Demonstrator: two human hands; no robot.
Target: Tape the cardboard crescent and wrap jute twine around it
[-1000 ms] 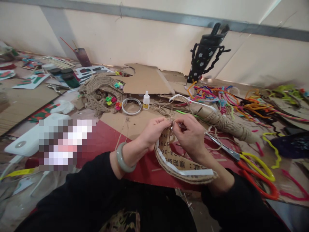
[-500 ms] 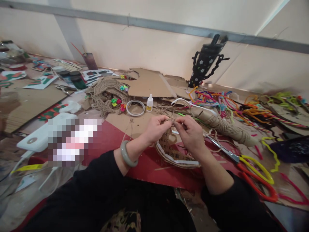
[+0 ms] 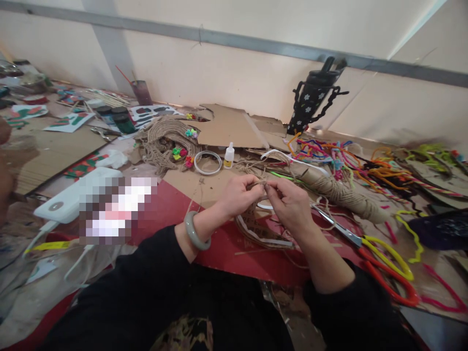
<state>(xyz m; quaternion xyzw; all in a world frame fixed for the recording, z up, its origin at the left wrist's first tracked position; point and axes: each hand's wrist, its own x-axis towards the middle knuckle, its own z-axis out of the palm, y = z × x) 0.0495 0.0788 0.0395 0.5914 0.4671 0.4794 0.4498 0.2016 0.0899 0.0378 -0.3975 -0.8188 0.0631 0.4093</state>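
Brown twine (image 3: 259,183) is pinched between the fingertips of my left hand (image 3: 239,196) and my right hand (image 3: 291,202), which almost meet. Just below them lies a curved cardboard piece (image 3: 252,228) with a white strip along its edge and printed characters on it, partly covered by my right hand. A roll wound with twine (image 3: 338,192) rests to the right of my right hand. Scissors (image 3: 351,236) with yellow and red handles lie beside my right forearm. Beyond my hands stand a small white glue bottle (image 3: 229,157) and a ring-shaped roll (image 3: 207,163).
A twine-covered shape with small flowers (image 3: 171,139) lies at the back. Colourful pipe cleaners (image 3: 336,156) are heaped at right, near a black tumbler (image 3: 310,100). On the left are a white power bank (image 3: 73,192), paint jars (image 3: 122,119) and part of another person's hand (image 3: 4,165).
The view has shifted slightly. The curved cardboard has tilted or turned a little under my hands. Another person's hand shows more clearly at the left edge. Both my hands keep their pinch.
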